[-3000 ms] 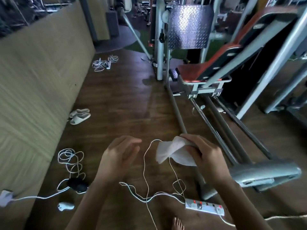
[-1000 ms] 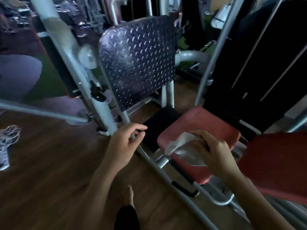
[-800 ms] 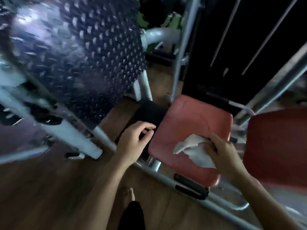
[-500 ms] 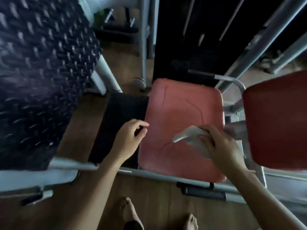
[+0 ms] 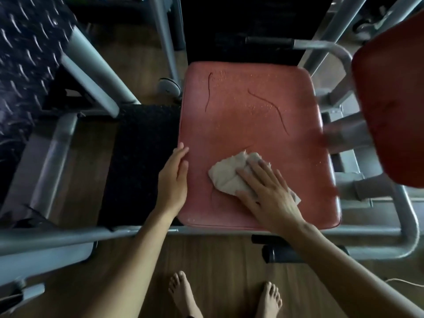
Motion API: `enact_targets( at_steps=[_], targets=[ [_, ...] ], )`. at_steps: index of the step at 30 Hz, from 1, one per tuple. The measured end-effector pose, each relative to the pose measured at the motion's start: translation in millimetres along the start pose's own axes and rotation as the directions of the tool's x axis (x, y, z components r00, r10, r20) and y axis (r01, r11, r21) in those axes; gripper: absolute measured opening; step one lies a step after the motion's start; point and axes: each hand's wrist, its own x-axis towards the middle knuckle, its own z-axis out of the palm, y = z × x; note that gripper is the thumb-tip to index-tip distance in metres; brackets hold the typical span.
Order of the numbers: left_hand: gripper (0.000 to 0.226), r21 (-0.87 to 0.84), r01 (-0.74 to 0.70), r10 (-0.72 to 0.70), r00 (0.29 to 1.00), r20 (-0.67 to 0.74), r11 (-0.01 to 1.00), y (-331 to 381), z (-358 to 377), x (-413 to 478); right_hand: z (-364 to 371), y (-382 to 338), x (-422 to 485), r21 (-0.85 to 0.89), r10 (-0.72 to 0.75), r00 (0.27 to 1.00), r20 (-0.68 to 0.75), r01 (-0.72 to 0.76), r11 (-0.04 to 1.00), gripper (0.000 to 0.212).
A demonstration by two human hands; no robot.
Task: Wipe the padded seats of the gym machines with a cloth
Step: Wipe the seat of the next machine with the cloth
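View from above, looking straight down. Both bare forearms reach forward from the near edge over a red padded seat. The left arm runs nearly straight ahead; the right arm comes in on a slant from the near right corner.

The seat is a rounded rectangle, with its far half bare (two thin dark cracks cross it there). A black mat lies just beside its left edge. On the right, a second red pad overhangs the seat's right side, blurred. A grey tube frame wraps the near and right sides. A dark tread plate fills the far left. Two bare feet stand on the wood floor just near of the frame.

The left hand lies flat with straight fingers together, along the seat's left edge, holding nothing. The right hand is spread wide, palm down, pressing a crumpled pale cloth onto the seat's near half, around the middle. The cloth pokes out past the fingertips on the left and far side.
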Motion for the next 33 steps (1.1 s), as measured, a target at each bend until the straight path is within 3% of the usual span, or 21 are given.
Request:
enact_targets(
  at_steps=[5, 10, 14, 20, 26, 28, 31, 33],
  targets=[
    [0.038, -0.062, -0.017, 0.020, 0.999, 0.043, 0.998, -9.4, -11.7, 4.6, 18.9, -9.8, 34.2, 0.003, 0.037, 0.998, -0.043, -0.036, 0.999, 0.058],
    [0.044, -0.005, -0.174, 0.173, 0.975, 0.142, 0.985, -39.8, -14.1, 3.9, 30.1, -32.5, 67.0, -0.097, 0.035, 0.997, -0.068, -0.042, 0.994, 0.058],
    [0.046, 0.007, -0.152, 0.150, 0.982, 0.111, 0.988, -46.5, -8.3, 4.0, 32.0, -32.3, 35.8, -0.113, -0.155, 0.988, 0.016, 0.156, 0.981, 0.058],
    [0.046, -0.073, -0.159, 0.164, 0.983, 0.080, 0.985, -45.0, -2.1, 2.9, 26.1, 6.9, 23.4, -0.187, -0.399, 0.908, 0.127, 0.417, 0.890, 0.052],
    [0.046, -0.078, -0.170, 0.176, 0.981, 0.085, 0.982, -46.0, -2.7, 5.5, 22.3, -15.2, 96.0, -0.128, -0.179, 0.984, 0.021, 0.180, 0.975, 0.057],
    [0.046, -0.063, -0.217, 0.222, 0.970, 0.099, 0.974, -48.7, -4.1, 8.5, 24.3, -14.0, 84.9, -0.113, -0.266, 0.963, 0.034, 0.268, 0.957, 0.051],
    [0.045, -0.066, -0.245, 0.251, 0.962, 0.111, 0.967, -50.8, -5.1, 10.0, 24.6, -2.3, 43.2, -0.127, -0.496, 0.856, 0.147, 0.513, 0.849, 0.048],
    [0.045, -0.069, -0.227, 0.233, 0.967, 0.102, 0.972, -50.6, -5.4, 10.2, 27.6, 3.1, 28.1, -0.138, -0.562, 0.808, 0.174, 0.586, 0.799, 0.047]
  ],
)
